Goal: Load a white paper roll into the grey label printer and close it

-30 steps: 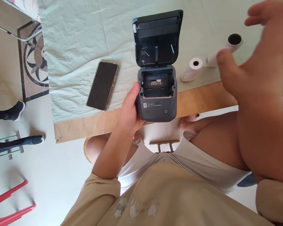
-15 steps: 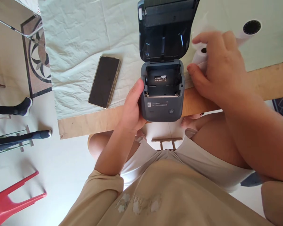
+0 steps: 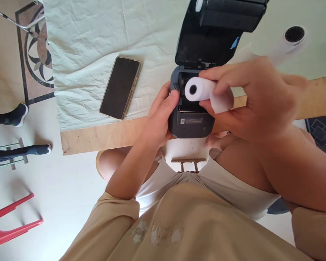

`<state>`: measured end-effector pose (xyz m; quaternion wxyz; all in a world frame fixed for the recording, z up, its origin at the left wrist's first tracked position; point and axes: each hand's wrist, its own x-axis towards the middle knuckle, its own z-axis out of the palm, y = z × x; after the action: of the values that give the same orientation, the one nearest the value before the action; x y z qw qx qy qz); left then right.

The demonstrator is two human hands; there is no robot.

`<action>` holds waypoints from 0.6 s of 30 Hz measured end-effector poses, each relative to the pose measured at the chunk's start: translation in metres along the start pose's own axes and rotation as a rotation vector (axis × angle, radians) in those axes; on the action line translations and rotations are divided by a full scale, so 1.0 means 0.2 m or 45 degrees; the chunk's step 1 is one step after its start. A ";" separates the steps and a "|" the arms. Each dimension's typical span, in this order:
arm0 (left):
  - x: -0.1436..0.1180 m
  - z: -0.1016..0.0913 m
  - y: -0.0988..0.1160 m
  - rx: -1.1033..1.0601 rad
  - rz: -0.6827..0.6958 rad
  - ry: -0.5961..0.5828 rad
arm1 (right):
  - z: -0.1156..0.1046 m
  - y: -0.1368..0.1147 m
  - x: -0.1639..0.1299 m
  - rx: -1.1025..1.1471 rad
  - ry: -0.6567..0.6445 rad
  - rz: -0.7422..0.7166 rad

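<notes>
A dark grey label printer (image 3: 191, 127) is held over the table's front edge, its black lid (image 3: 209, 43) swung up. My left hand (image 3: 160, 116) grips the printer's left side, thumb on top near the rim. Between the fingers of my right hand (image 3: 263, 98) is a white paper roll (image 3: 202, 88) with a dark core hole, its loose paper end hanging down. The roll is over the printer's paper compartment, tilted, its left end above the opening. How deep it sits I cannot tell.
A phone (image 3: 120, 88) lies on the pale cloth (image 3: 84, 54) left of the printer. A white cylinder with a dark round end (image 3: 295, 34) stands at the back right. The wooden table edge (image 3: 97, 137) runs in front. A red stool (image 3: 11, 217) is on the floor at left.
My right hand has moved left with the paper roll, from beside the printer to over its compartment. The printer has shifted right in view and tilted, with the lid.
</notes>
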<state>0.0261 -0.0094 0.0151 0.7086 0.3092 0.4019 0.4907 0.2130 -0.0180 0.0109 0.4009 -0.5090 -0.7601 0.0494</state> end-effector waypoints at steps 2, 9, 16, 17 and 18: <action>-0.01 0.01 0.00 -0.006 -0.023 -0.002 | 0.02 0.01 0.02 -0.064 0.096 -0.211; 0.00 0.00 -0.02 -0.022 -0.017 0.058 | 0.01 0.01 0.03 -0.001 0.065 -0.344; 0.09 -0.19 -0.10 0.151 0.108 -0.235 | 0.01 -0.06 -0.02 -0.027 -0.072 -0.511; 0.10 -0.21 -0.10 0.182 0.121 -0.255 | 0.00 -0.04 -0.01 0.035 -0.120 -0.481; 0.10 -0.23 -0.10 0.203 0.129 -0.270 | -0.03 -0.02 0.00 0.100 -0.151 -0.416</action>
<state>0.0001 0.0049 -0.0297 0.6944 0.4346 0.3465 0.4570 0.2138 -0.0212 0.0164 0.3776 -0.3589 -0.8525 0.0435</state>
